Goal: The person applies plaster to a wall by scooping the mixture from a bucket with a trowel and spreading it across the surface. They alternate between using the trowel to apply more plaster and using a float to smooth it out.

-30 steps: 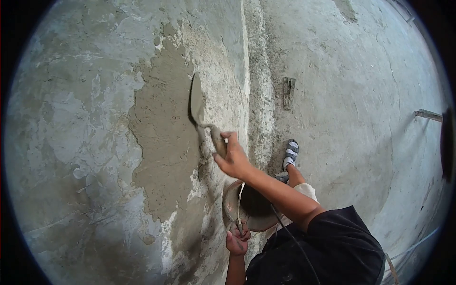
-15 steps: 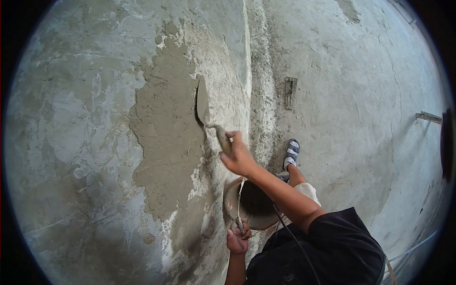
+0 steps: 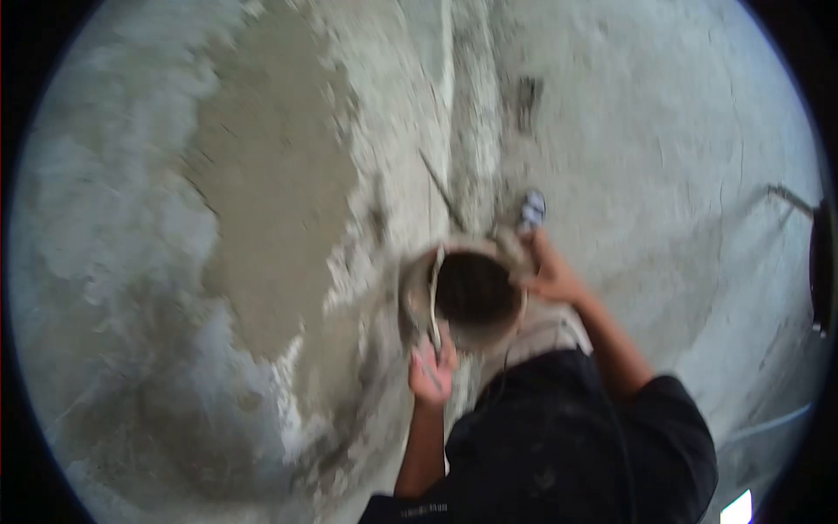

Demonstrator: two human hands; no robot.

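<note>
My left hand is closed around the pale handle of a bucket. The bucket's inside is dark, and I cannot make out its contents. My right hand grips a trowel by its handle, over the bucket's right rim. The trowel blade is seen nearly edge-on, pointing up and left beyond the bucket's far rim. To the left, a broad patch of wet mortar covers part of the rough grey wall.
Concrete floor stretches along the right side. A small dark rectangular object lies on it near the wall's foot. My sandalled foot stands beyond the bucket. A bar juts in at the far right.
My right hand has drawn the trowel away from the mortar patch, back and right to the bucket. The view has shifted, and my left hand keeps its hold on the bucket handle.
</note>
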